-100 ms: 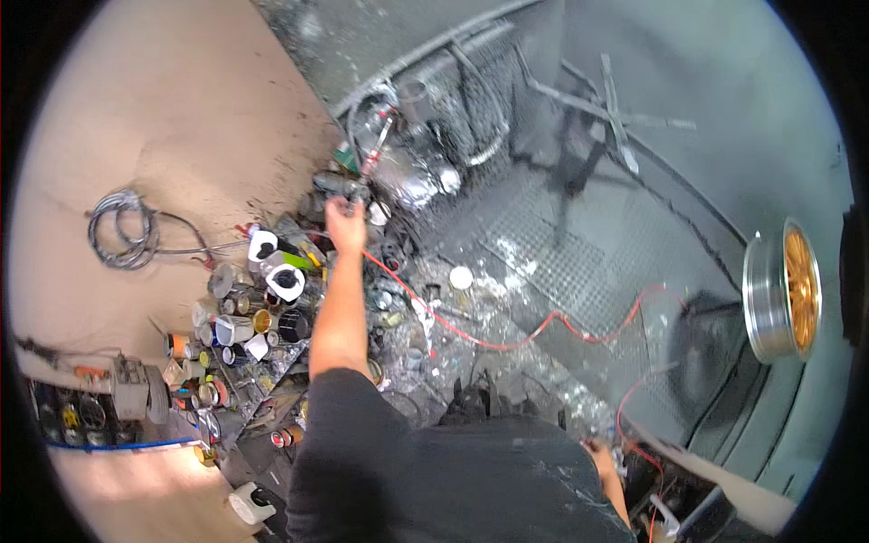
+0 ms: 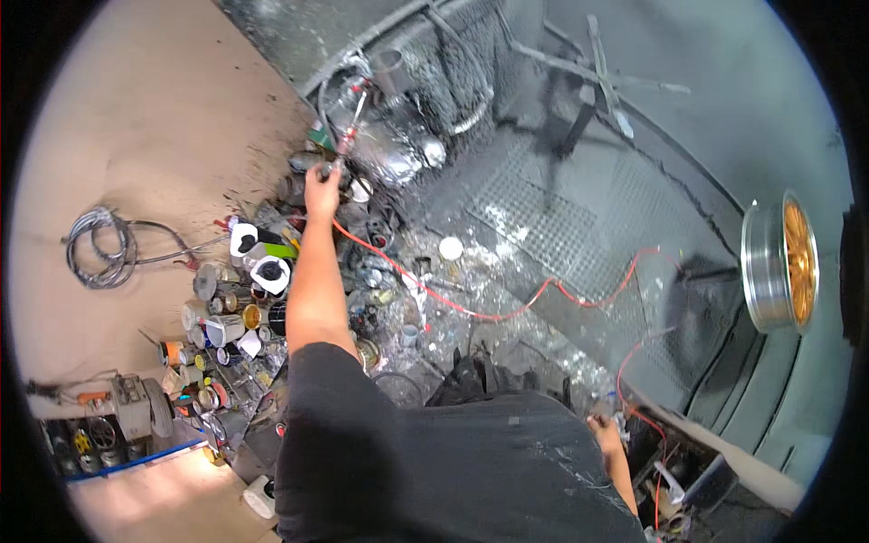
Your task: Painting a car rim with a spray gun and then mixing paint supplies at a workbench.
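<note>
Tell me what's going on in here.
A person in a black short-sleeved shirt has the left hand out at the near end of a slim red-and-silver tool; whether it grips is unclear. The right hand is low, beside a small silvery object. A thin red hose curves rightward from near the left hand. A gold-spoked silver wheel is far right.

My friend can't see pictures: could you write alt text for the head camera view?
A person's outstretched left hand is beside a red-and-silver tool, its grip unclear, beyond stained cans. The right hand is lower right. A red hose crosses the middle; a gold-spoked wheel is far right.
</note>
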### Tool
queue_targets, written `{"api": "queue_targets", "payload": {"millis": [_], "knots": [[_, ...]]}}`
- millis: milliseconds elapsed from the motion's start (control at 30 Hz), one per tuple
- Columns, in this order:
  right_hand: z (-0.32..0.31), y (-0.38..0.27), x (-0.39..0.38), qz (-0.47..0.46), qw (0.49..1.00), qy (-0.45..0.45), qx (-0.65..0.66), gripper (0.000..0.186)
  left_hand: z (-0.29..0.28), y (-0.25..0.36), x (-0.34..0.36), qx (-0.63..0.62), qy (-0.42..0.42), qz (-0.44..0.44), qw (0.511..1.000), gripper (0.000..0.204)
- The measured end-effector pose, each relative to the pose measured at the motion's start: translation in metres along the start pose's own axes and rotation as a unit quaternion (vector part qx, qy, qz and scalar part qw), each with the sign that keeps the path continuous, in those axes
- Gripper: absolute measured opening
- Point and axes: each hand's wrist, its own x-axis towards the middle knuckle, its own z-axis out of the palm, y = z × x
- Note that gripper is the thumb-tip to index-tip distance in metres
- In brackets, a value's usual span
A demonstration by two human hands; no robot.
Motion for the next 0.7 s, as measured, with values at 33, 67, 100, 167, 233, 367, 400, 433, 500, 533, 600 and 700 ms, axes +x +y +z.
{"api": "queue_targets", "payload": {"millis": [33,67,100,167,233,367,400,433,500,533,600,700], "knots": [[0.001,0.000,-0.004,0.034,0.999,-0.008,0.024,0.034,0.003,-0.001,0.003,0.043,-0.022,0.042,0.998,0.054],[0.000,0.000,-0.009,0.065,0.997,-0.016,0.045,0.033,0.001,0.003,0.010,0.102,-0.048,0.035,0.993,0.051],[0.003,0.001,-0.013,0.043,0.998,-0.026,0.039,0.029,0.000,0.007,0.012,0.056,-0.065,0.002,0.996,0.047],[0.005,0.002,-0.020,0.072,0.996,-0.030,0.040,0.029,0.008,0.012,0.004,-0.098,-0.067,-0.047,0.992,0.032],[0.005,-0.002,-0.017,0.081,0.994,-0.058,0.040,0.029,0.009,0.017,-0.005,-0.090,-0.065,-0.041,0.993,0.029],[0.003,-0.044,0.006,0.008,0.999,-0.035,-0.013,0.036,0.013,0.037,-0.028,-0.071,-0.050,-0.003,0.996,0.021],[0.000,-0.064,0.014,-0.031,0.998,-0.032,-0.052,0.038,0.014,0.042,-0.039,-0.039,-0.030,0.024,0.998,0.021],[-0.001,-0.093,0.031,-0.049,0.994,-0.023,-0.098,0.040,0.017,0.048,-0.053,-0.002,0.012,0.078,0.997,0.020],[0.000,-0.163,0.056,-0.116,0.989,-0.044,-0.077,0.046,0.023,0.058,-0.089,-0.035,-0.027,0.019,0.999,0.024],[0.004,-0.202,0.066,-0.176,0.980,-0.026,-0.094,0.047,0.031,0.063,-0.111,-0.073,-0.050,-0.056,0.995,0.026],[0.016,-0.285,0.086,-0.266,0.961,-0.023,-0.075,0.046,0.049,0.071,-0.172,-0.083,-0.087,-0.065,0.991,0.029],[0.039,-0.397,0.102,-0.366,0.929,-0.027,-0.045,0.057,0.075,0.094,-0.279,-0.166,-0.138,-0.122,0.969,0.030]]}}
